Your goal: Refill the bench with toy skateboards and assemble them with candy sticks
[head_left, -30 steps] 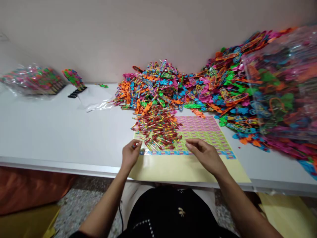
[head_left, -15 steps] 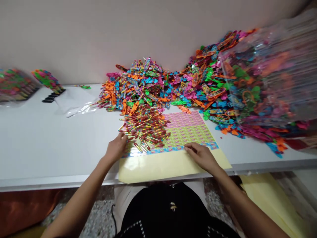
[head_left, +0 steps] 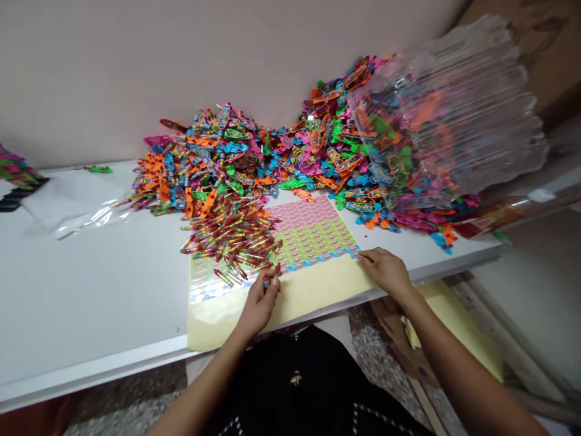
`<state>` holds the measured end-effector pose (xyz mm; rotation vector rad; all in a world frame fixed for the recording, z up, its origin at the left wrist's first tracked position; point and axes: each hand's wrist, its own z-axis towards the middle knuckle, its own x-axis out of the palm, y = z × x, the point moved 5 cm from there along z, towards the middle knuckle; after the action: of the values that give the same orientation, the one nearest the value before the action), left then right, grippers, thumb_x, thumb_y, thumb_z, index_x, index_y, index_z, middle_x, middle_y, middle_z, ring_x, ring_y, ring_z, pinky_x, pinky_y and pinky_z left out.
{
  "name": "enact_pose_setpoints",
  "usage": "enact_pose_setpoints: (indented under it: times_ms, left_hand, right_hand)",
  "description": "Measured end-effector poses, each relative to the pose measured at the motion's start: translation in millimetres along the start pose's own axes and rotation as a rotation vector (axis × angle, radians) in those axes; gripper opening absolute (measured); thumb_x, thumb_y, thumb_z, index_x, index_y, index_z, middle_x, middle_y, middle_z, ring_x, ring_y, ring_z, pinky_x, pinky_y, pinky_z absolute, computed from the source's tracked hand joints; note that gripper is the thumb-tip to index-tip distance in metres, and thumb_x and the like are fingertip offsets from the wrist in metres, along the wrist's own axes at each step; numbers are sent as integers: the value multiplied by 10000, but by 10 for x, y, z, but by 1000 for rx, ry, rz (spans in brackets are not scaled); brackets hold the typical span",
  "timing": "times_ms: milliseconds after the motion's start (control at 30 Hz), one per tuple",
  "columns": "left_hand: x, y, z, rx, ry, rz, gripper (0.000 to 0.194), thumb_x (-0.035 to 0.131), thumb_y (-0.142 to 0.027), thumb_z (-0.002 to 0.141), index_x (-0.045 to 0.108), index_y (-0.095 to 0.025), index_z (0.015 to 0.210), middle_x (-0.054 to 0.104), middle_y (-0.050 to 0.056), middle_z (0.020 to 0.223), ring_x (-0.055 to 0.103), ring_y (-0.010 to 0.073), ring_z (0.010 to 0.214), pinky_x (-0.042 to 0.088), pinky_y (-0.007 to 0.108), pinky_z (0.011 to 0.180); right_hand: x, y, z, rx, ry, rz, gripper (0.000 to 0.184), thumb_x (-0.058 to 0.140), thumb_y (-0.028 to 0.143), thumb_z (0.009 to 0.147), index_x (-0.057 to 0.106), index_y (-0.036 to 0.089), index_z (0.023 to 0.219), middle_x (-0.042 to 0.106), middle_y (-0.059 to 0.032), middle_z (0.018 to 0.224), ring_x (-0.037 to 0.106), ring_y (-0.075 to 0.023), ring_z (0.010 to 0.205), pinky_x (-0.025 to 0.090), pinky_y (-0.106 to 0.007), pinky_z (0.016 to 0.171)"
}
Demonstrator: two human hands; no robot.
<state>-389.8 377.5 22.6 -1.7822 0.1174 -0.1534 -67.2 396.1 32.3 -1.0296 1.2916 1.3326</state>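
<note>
Here, left hand (head_left: 259, 303) pinches a small tube (head_left: 271, 278), long axis unclear; right hand (head_left: 385, 270), fingers curled, presses the sticker sheet (head_left: 313, 233).

White table (head_left: 91, 284) against a plain wall, bearing a yellow sticker sheet (head_left: 313, 290) that overhangs its front edge. Heaped along the back, bright plastic toy skateboards (head_left: 236, 157). Beside them at right, a bulging clear bag (head_left: 449, 133). At left, crumpled clear film (head_left: 77, 209). Strewn over the sheet, small red tubes (head_left: 236, 239).
</note>
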Motion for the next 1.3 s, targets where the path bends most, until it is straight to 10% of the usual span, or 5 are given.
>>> enact_pose_setpoints:
  times_ms: [167,500,700,900,1300]
  left_hand:
    - [358,96,83,125,182,198,313,478,-486,896,563,-190,949,585,21,812,506,145,697,410,269,673]
    - [345,221,79,82,131,234,340,479,-488,889,559,-212,1072,611,9,799,548,173,739,404,283,725]
    - [346,223,84,98,124,233,346,465,-479,902,558,-209,1098,627,25,834,556,175,758,421,303,752]
    - [337,227,90,98,106,221,363,483,-483,894,573,-203,1106,634,31,858,549,166,743,415,286,721]
    - [336,271,217,-37,-4,-76,504,549,-600,805,467,-173,1061,616,14,807,463,64,440,364,194,386]
  right_hand:
    - [75,-47,38,-104,65,-37,293,513,331,901,720,184,1047,705,-97,1034,606,-249,983,453,-337,863]
    - [126,-73,175,-148,93,15,269,475,252,904,738,199,876,721,-91,918,615,-230,929,459,-334,860]
    - [80,-185,164,20,23,279,256,507,247,825,751,205,889,732,-73,939,644,-216,904,467,-323,837]
    - [138,-423,90,498,-100,886,121,663,289,596,732,195,629,723,-31,694,625,-205,716,471,-300,695]
    - [2,-528,-64,767,-435,1182,346,718,449,534,683,151,705,686,-65,697,459,-94,492,338,-219,405]
